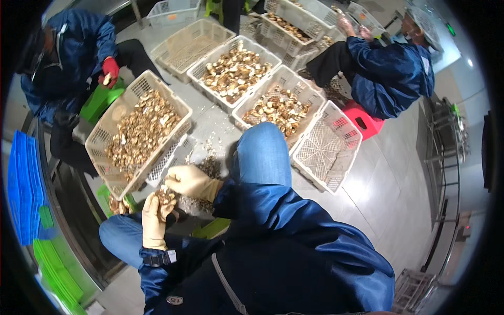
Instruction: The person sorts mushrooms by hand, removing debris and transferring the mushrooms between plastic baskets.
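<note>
In front of my lap, my left hand (153,223), in a cream glove, holds a brown-capped mushroom (163,198) between thumb and fingers. Close above it is my right hand (191,182), gloved the same way, with curled fingers at the mushroom's pale upper part. Whether that hand grips the mushroom or a small tool is hidden by its fingers. Just beyond my hands stands a white plastic crate (185,112) heaped with cut mushrooms (143,130). Dark trimmings (208,167) lie on the floor beneath and behind my right hand.
A small green container (104,197) with mushrooms sits by my left knee. Ahead are crates of mushrooms (236,71) (281,108) and a bare-bottomed crate (321,151). Two co-workers sit at left (75,59) and right (388,73), the latter on a red stool (364,122).
</note>
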Available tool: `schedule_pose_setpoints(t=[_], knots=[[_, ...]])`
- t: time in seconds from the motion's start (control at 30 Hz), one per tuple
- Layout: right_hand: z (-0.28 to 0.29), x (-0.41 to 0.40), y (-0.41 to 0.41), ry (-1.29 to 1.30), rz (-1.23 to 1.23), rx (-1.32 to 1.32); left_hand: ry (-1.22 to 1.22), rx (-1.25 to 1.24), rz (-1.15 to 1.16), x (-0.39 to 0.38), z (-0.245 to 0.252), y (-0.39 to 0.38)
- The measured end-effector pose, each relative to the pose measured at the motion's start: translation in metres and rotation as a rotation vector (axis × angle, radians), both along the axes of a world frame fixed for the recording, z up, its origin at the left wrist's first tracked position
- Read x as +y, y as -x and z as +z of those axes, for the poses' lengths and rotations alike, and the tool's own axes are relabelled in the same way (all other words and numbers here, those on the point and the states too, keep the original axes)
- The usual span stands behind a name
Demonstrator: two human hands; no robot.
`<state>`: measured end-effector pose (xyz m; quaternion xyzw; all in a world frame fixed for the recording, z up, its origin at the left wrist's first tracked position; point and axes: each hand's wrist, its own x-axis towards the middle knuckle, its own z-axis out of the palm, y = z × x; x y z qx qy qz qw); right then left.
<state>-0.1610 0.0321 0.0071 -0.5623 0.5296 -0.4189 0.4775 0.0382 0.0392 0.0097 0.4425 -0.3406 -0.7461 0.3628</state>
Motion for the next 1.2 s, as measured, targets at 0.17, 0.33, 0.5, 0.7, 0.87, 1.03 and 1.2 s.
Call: schedule_pose_setpoints(t=[0.17,0.33,0.5,0.7,0.87,1.03,1.2], knots=[[-0.013,0.009,0.01,0.09,-0.068,0.009,0.043,0.059,-0.143,-0.007,-0.012,0.005],[-0.006,0.007,0.002,0.234,0.005,-0.012,0.027,0.11,-0.052,-0.003,-0.014,-0.005],[-0.007,0.0,0.007,0.056,0.064,0.116,0.057,0.123,-0.103,0.0,0.003,0.009],[0.004,0.005,0.021,0.169,-0.13,-0.007,-0.029,0.246,-0.11,-0.013,-0.006,0.02],[0.006,0.006,0.01,0.06,-0.027,-0.041,-0.054,0.209,-0.038,-0.006,-0.002,0.01],[0.0,0.003,0.013,0.083,0.01,-0.129,-0.204,0.31,-0.049,-0.013,-0.006,0.008],[0.002,0.002,0.012,0.012,-0.041,-0.075,-0.339,0.327,0.092,-0.012,-0.007,0.008]])
